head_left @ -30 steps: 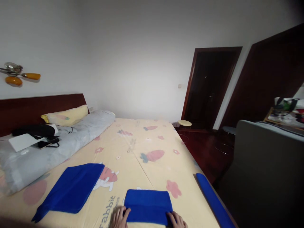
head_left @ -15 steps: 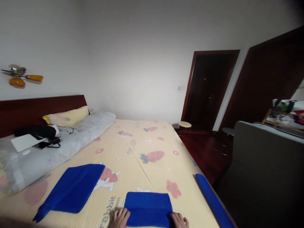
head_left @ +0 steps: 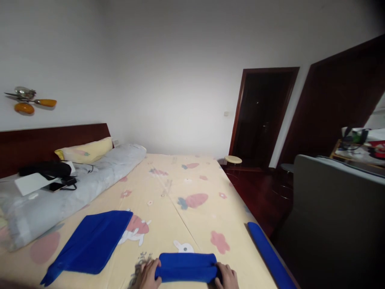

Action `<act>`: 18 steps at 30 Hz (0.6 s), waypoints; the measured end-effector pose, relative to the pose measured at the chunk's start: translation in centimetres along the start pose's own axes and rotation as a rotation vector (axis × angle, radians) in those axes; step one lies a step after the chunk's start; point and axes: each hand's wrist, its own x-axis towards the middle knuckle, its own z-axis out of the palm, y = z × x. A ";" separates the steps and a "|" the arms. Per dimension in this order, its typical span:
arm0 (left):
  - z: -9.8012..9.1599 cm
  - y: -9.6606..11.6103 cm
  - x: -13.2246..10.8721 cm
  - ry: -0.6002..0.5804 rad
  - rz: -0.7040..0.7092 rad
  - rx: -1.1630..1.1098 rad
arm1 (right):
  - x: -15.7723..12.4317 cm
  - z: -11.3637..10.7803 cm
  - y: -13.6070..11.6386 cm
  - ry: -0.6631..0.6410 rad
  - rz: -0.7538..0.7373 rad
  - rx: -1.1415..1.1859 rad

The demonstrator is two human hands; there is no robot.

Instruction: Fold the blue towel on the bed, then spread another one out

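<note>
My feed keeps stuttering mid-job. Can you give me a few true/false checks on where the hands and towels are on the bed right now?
1. The left hand and right hand each touch an end of the blue towel bundle. True.
2. The towel further left is rolled into a tight tube. False: the second blue towel lies flat and folded, apart from both hands.
3. A rolled blue towel lies along the right edge of the bed sheet. True.
4. The bed sheet is plain white. False: it is pale yellow with carrot and rabbit prints.
5. One hand rests on the rolled blue towel. False: neither hand touches it.
</note>
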 end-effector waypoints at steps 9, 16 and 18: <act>2.2 0.3 2.8 0.061 -0.269 0.072 | 1.3 2.6 1.5 0.068 0.196 -0.144; 4.6 3.0 3.2 0.184 -0.005 0.121 | 2.0 5.1 0.3 0.249 0.070 -0.106; 5.7 4.5 3.3 0.162 0.102 0.063 | 2.5 5.7 -1.8 0.257 -0.039 -0.063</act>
